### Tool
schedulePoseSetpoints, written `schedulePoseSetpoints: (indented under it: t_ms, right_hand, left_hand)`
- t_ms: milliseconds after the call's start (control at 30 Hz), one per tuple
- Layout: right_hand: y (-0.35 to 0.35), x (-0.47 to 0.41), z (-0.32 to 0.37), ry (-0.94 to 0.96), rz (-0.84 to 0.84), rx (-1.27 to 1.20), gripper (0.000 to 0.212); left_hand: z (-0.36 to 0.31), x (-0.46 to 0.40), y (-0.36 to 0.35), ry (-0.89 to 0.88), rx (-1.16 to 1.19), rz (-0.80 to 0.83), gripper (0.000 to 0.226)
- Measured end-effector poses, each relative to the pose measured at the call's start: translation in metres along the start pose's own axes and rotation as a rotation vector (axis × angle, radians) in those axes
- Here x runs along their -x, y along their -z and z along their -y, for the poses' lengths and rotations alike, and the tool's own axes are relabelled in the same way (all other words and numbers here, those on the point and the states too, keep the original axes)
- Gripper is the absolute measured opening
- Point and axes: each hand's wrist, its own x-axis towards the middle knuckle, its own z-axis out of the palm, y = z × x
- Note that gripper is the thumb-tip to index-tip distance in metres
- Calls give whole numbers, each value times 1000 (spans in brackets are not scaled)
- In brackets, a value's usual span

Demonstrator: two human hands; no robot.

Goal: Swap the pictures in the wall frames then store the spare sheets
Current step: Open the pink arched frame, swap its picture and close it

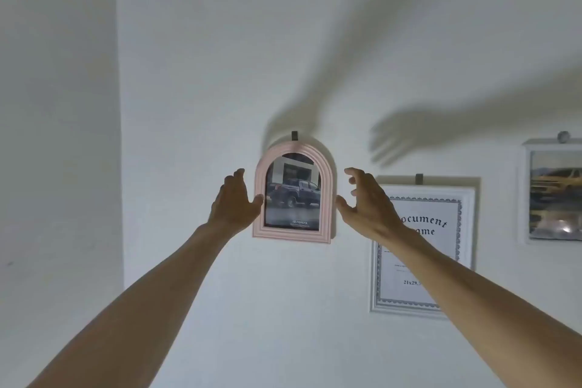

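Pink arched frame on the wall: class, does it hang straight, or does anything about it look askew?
The pink arched frame hangs slightly askew, its bottom edge sloping down to the right, while the white document frame beside it looks closer to level, though the wide lens bends lines. The left hand touches its side; the right hand hovers.

Pink arched frame [293, 194] hung on a white wall [204, 72] from a dark hook [294, 135], holding a picture of a dark pickup truck [294, 194]. Left hand [234, 200] raised at its left edge, thumb touching the rim, fingers relaxed. Right hand [365, 201] just beside the right edge, fingers spread and loosely curled, holding nothing. Further right, white document frame [422, 249], partly behind the right forearm, then a white frame with a yellow car picture [554, 192].
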Motion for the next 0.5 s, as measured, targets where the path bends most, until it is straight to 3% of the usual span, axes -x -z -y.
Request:
schedulePoseSetpoints:
  t_ms: [167,333,500]
  right_hand:
    - [-29,-20,3,-193,30,-54,68]
    - [-49,-38,1,-225,-13,-77,68]
    - [-63,-49,-4,-191,-92,-144,36]
  left_hand:
    - [18,-27,-18,55,55,82,74]
    - [34,-54,-36,36,190,117,74]
    - [39,-66,-52,53,381,100,59]
